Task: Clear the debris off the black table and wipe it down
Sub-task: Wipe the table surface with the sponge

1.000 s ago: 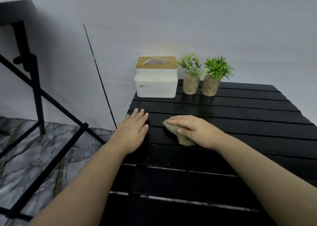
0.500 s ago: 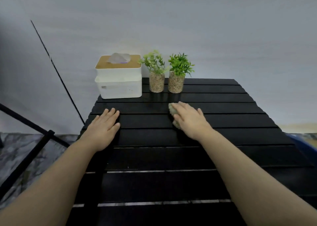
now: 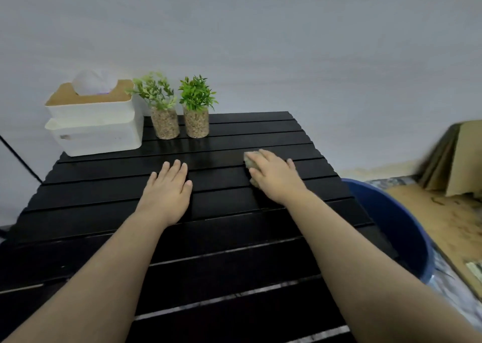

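One black slatted tabletop (image 3: pixel 234 238) lies under both hands. To the right of the right hand and lower down stands one blue tub (image 3: pixel 386 228), its inside hidden from this angle. Beyond the left hand, at the far left corner, sits one white tissue box (image 3: pixel 96 131) with a tan lid, and one tissue (image 3: pixel 92 83) sticks up out of its slot. Between that box and the right hand, further back, stand two small jars (image 3: pixel 165 123) (image 3: pixel 196 122), each filled with pebbly gravel and holding one green plant.

The left hand (image 3: pixel 167 189) lies flat and released, palm down, fingers together, grasping nothing. The right hand (image 3: pixel 273 178) presses down on one pale sponge (image 3: pixel 249 161), its fingers curled over it; only the sponge's left edge shows.
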